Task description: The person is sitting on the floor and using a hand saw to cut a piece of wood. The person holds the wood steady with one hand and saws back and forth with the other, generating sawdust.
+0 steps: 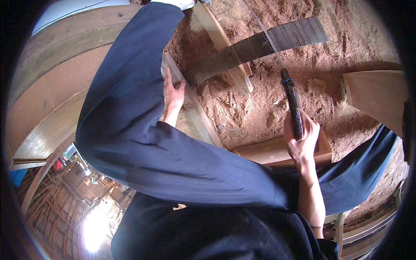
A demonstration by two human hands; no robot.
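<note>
**Right hand point(304, 132) on the saw point(293, 106), blade point(277, 55) across the dark board point(255, 47)**

And here's my feed from the head camera! I've got the right hand closed around the saw's black handle, the thumb side toward me, the wrist straight behind it. Straight ahead of that hand, the thin blade runs up and away, seen nearly edge-on, and it crosses the dark board well beyond the knuckles. How deep the teeth sit, I cannot tell from up here.

Over to the left hand point(174, 97)! I see it with fingers loose and spread, one finger pointing forward, wrapped around nothing. It rests at a pale plank point(201, 115) that slants away toward its lower right. The dark board's near end lies just beside those fingertips; whether they press on it, I can't make out. From there the board reaches off to the left hand's upper right, over a light timber point(213, 25).

Around the right hand now: a wooden box point(321, 149) sits close by, just below it, and a curved wooden panel point(377, 93) stands well off to its right. Sawdust point(351, 47) covers the ground ahead of it. A navy trouser leg point(130, 121) bends across the left forearm, and beyond it, to the left hand's far left, I've got big stacked boards point(56, 82)!
</note>
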